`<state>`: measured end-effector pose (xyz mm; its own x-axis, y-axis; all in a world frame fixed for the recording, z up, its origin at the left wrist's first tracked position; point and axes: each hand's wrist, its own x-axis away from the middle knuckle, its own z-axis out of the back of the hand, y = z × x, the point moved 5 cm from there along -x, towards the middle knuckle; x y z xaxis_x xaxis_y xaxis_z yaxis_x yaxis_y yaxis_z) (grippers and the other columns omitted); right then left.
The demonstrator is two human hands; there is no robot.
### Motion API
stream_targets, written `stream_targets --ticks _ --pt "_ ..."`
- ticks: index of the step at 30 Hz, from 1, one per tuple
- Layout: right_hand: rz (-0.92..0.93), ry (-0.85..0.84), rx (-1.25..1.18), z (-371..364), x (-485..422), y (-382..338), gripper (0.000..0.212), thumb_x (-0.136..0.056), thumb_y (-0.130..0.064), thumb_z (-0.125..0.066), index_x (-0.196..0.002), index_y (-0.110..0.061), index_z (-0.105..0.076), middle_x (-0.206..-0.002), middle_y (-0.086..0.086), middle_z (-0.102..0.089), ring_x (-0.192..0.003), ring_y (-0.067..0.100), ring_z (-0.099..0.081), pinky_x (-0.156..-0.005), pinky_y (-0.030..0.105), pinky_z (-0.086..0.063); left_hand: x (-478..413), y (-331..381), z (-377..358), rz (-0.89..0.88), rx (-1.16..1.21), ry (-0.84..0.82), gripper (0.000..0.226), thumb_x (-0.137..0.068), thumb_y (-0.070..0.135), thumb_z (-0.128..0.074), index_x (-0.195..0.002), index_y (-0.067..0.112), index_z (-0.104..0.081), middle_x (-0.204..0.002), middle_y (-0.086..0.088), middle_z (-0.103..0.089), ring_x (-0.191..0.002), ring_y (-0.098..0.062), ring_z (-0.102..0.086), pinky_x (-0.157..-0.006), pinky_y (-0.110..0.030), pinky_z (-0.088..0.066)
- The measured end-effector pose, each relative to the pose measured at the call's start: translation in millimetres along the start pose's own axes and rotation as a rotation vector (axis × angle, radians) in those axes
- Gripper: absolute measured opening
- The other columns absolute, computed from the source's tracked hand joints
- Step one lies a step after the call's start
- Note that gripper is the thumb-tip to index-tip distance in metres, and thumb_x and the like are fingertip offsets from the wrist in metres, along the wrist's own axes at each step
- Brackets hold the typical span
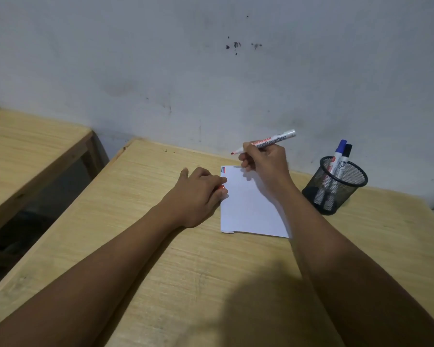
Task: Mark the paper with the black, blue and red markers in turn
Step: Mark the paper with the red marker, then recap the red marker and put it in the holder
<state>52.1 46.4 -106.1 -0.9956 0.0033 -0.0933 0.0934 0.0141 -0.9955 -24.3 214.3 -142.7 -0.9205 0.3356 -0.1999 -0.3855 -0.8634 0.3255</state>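
A white paper (251, 206) lies on the wooden table (186, 271). Short black, blue and red strokes (223, 169) sit at its far left corner. My right hand (263, 159) holds the uncapped red marker (273, 141) above the paper's far edge, tip pointing left and lifted off the sheet. My left hand (201, 194) rests at the paper's left edge, fingers curled around the red cap (222, 187). The blue marker (338, 156) and the black marker (343, 160) stand capped in a black mesh cup (336, 189) to the right of the paper.
A stained grey wall (211, 71) rises right behind the table. A second wooden table (23, 151) stands to the left across a dark gap. The mesh cup is near the table's far right edge.
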Motion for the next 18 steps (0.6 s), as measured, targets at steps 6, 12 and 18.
stream_targets --ticks 6,12,18 --pt "0.090 -0.005 -0.018 15.5 34.1 -57.4 0.011 -0.097 -0.014 -0.067 -0.095 -0.004 -0.071 -0.075 0.011 -0.068 -0.060 0.016 -0.059 -0.054 0.024 -0.051 7.8 17.7 18.3 0.008 0.027 0.038 0.038 -0.097 0.049 -0.031 -0.107 0.024 -0.057 -0.127 0.003 -0.063 -0.116 -0.022 -0.052 -0.098 -0.050 -0.035" --pt "0.152 0.015 0.024 44.5 79.2 -106.7 0.008 -0.096 -0.012 -0.067 -0.091 -0.009 -0.073 -0.080 0.011 -0.067 -0.063 0.015 -0.058 -0.056 0.025 -0.053 8.5 52.5 65.3 0.052 0.136 0.217 0.023 -0.099 0.045 -0.047 -0.101 0.031 -0.065 -0.141 0.010 -0.056 -0.128 -0.017 -0.051 -0.115 -0.063 -0.016" --pt "0.209 0.094 -0.082 77.8 122.7 -161.5 0.016 -0.094 -0.015 -0.070 -0.108 -0.008 -0.068 -0.089 0.011 -0.074 -0.070 0.017 -0.063 -0.061 0.029 -0.054 2.6 133.9 145.8 -0.097 0.267 0.392 0.027 -0.093 0.052 -0.056 -0.101 0.031 -0.070 -0.111 0.012 -0.071 -0.099 -0.013 -0.064 -0.101 -0.058 -0.040"
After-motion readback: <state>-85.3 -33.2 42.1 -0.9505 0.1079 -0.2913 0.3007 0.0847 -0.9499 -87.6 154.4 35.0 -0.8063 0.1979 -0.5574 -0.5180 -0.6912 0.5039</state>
